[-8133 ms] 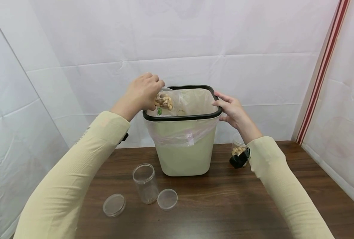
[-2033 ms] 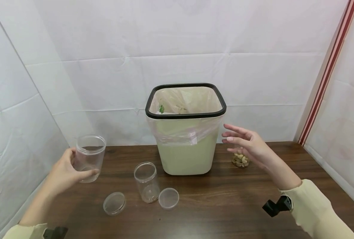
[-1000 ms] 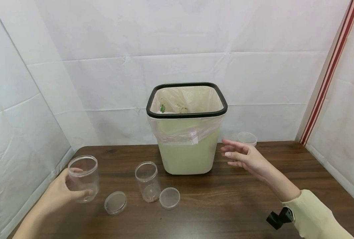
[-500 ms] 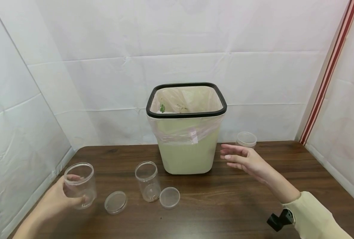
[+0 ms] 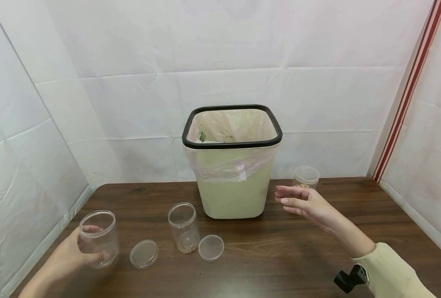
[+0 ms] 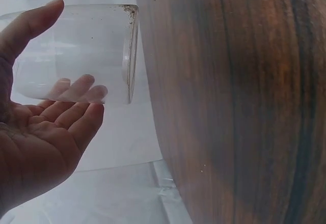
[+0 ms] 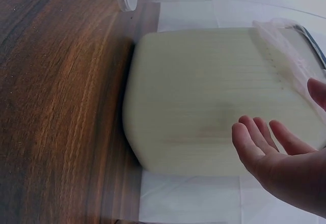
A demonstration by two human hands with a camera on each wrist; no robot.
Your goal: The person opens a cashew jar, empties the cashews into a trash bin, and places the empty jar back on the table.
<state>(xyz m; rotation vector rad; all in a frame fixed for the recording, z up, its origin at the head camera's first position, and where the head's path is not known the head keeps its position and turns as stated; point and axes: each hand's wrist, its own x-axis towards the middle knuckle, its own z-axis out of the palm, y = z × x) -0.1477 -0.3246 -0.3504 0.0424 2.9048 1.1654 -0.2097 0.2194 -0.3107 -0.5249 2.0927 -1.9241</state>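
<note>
Holding a clear cylindrical plastic jar (image 5: 110, 240) is the work of the left hand (image 5: 67, 253), whose thumb lies on the near side of the wall while the fingers bend around the far side. So the jar sits between thumb and fingers, gripped below its rim; this hold probably serves to leave the mouth uncovered and the body upright. Its base is at the brown wooden table (image 5: 265, 269), toward the left edge, but whether it fully touches the wood I cannot tell. From the left wrist, fine brown specks are seen near the bottom of the jar, beyond the fingertips. Just beside it lies a flat round transparent lid (image 5: 144, 254), perhaps put there to be near its container. A second clear empty jar (image 5: 184, 234) stands farther to the right, with another round translucent lid (image 5: 211, 248) next to it. The right hand (image 5: 310, 207) grips nothing; its fingers are loosely bent in the air, in front of a transparent jar with pale nuts (image 5: 306, 175), whose lower part they hide. Near these fingers stands a pale green square bin (image 5: 235, 203), its black rim (image 5: 232, 145) seeming to secure the thin pinkish plastic liner (image 5: 214, 169).
</note>
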